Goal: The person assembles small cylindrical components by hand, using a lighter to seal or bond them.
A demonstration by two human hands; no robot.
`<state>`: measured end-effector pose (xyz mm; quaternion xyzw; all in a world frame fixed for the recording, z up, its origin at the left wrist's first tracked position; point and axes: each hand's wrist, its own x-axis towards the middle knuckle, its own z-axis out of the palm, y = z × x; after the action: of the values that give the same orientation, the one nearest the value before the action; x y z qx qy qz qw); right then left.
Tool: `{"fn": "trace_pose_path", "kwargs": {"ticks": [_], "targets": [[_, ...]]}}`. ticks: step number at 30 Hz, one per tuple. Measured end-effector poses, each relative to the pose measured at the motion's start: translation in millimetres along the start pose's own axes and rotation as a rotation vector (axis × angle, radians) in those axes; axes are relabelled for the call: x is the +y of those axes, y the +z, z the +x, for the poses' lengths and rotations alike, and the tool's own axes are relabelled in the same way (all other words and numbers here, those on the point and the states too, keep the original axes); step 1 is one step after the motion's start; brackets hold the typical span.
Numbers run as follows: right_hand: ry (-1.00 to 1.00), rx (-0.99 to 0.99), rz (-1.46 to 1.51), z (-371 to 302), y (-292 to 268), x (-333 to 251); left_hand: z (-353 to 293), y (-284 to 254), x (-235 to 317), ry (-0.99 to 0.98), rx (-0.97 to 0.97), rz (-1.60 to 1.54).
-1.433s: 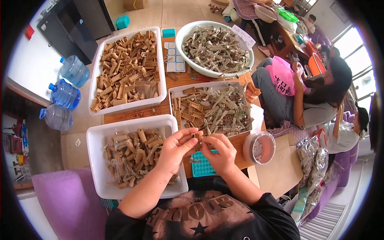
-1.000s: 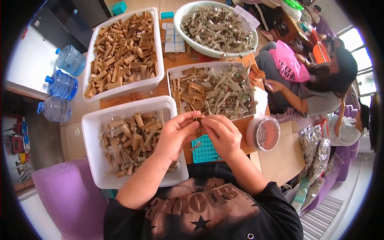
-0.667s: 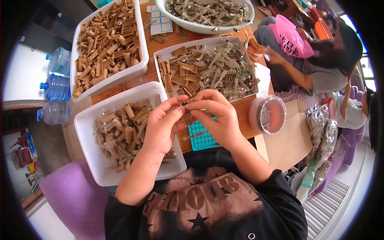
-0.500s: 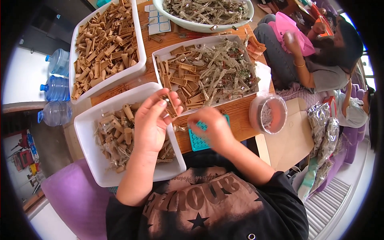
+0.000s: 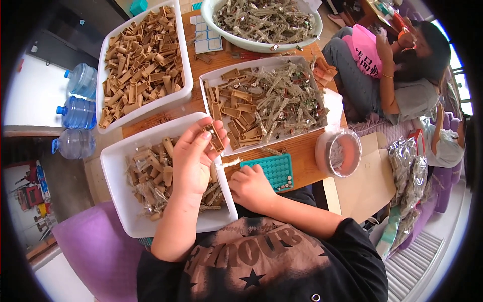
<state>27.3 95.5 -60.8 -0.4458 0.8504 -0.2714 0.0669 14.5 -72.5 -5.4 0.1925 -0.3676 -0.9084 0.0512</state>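
My left hand (image 5: 195,158) is raised over the near white bin and pinches a brown plastic half-shell (image 5: 215,138) upright between thumb and fingers. Its hollow side shows, with small parts inside too fine to name. My right hand (image 5: 254,189) rests low at the left edge of a teal compartmented tray (image 5: 271,168), fingers curled; whatever they hold is hidden. Small round silvery pieces (image 5: 285,186) lie in the tray's near right corner. Beyond both hands, a shallow white box (image 5: 326,118) contains brown half-shells (image 5: 241,94) and clear-wrapped wire bundles (image 5: 289,90).
Left of me, a white bin (image 5: 113,166) contains brown pieces and clear wrapping. Behind it stands a larger bin (image 5: 187,55) of brown shells. A pale basin (image 5: 314,30) sits at the back, a lined round tub (image 5: 338,153) at the right. Another person (image 5: 412,95) sits at far right.
My right hand has moved down and left, from in front of the tray to its left edge, uncovering more of the tray. My left hand keeps hold of the brown half-shell.
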Motion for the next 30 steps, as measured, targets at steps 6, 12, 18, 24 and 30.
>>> {"fn": "trace_pose_path", "kwargs": {"ticks": [6, 12, 18, 24, 30], "targets": [[0.653, 0.238, 1.363, 30, -71, 32, -7, 9, -6, 0.103, -0.066, 0.151], [0.623, 0.145, 1.916, 54, -68, 9, -17, 19, -7, 0.276, -0.15, 0.468], [0.646, 0.207, 1.987, 62, -68, 1, -19, 19, -10, 0.295, -0.142, 0.49], [0.681, 0.266, 1.98, 60, -72, -2, -21, 18, -15, 0.354, -0.14, 0.567], [0.661, 0.185, 1.988, 58, -74, -1, -20, 12, -14, 0.437, -0.153, 0.667]]}}
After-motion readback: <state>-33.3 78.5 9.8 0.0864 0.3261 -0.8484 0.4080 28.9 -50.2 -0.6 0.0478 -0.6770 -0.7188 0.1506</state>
